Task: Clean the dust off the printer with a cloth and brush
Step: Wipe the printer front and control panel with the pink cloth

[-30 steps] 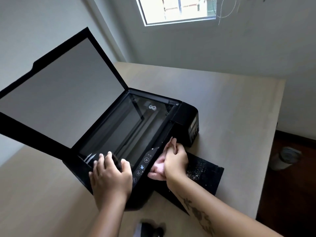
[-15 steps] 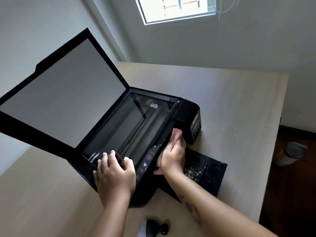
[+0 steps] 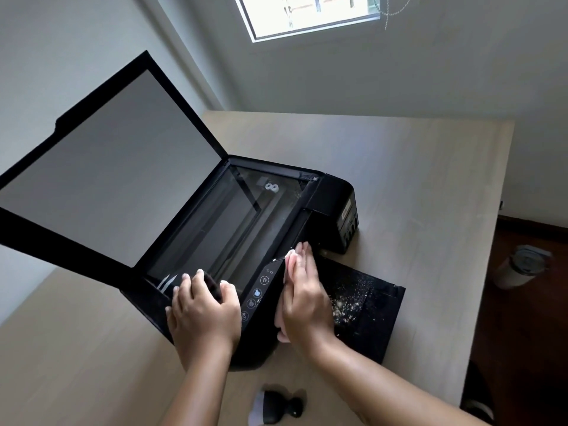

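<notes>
Black printer [image 3: 332, 195], lid [image 3: 107, 167] up, sits mid-counter [image 3: 415, 179]. L hand [image 3: 204, 312] on its front corner, fingers [image 3: 196, 282] curled over the edge, gripping. R hand [image 3: 305, 296] flat, fingers [image 3: 302, 256] straight, pressing pink cloth [image 3: 289, 259] vs printer front, beside btn panel [image 3: 258, 292]. Brush [image 3: 278, 405] lies on counter nr person. Dusty tray [image 3: 368, 309] juts out right.

Pale wooden table [image 3: 399, 179] against grey walls [image 3: 430, 72]; bright window [image 3: 307, 13] above; dark wood floor [image 3: 522, 302] at right

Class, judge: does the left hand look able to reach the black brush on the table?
Probably yes: the black brush lies on the wooden table close by the left hand, with nothing between.
</notes>
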{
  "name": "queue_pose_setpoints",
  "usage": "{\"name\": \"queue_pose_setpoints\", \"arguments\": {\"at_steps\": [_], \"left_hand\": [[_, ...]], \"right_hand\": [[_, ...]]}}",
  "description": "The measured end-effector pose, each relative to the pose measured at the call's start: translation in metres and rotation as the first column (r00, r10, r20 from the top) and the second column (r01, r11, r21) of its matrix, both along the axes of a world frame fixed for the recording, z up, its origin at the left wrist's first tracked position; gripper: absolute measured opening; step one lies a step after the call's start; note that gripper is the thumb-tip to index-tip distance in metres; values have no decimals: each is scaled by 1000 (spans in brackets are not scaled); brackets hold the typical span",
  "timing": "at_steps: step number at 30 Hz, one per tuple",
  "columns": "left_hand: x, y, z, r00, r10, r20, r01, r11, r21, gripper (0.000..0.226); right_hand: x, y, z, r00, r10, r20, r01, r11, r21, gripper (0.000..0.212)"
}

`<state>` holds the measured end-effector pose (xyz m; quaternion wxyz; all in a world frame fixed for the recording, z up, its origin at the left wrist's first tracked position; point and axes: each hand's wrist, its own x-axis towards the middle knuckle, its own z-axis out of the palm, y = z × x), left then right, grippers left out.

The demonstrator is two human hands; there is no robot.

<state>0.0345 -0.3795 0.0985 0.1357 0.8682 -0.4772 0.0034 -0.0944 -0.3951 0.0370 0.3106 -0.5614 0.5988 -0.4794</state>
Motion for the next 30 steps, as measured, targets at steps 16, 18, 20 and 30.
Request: {"name": "queue_pose_setpoints", "arguments": {"at_steps": [16,18,20,30], "left_hand": [[-7,3,-3,1000,8,-6,-8,1000,-7,70],[-6,0,-1,1000,6,-10,-6,1000,-24,69],[-3,-1,1,1000,6,3,-6,1000,-17,69],[-4,1,0,1000,3,9,-3,1000,-27,68]], "right_hand": [[7,1,15,997,-44,57,40,997,68,62],[7,-2,5,997,-73,-22,74,996,54,61],[13,12,0,990,-22,-139,20,1000,-16,58],[27,31,7,1000,5,6,-5,995,100,67]]}}
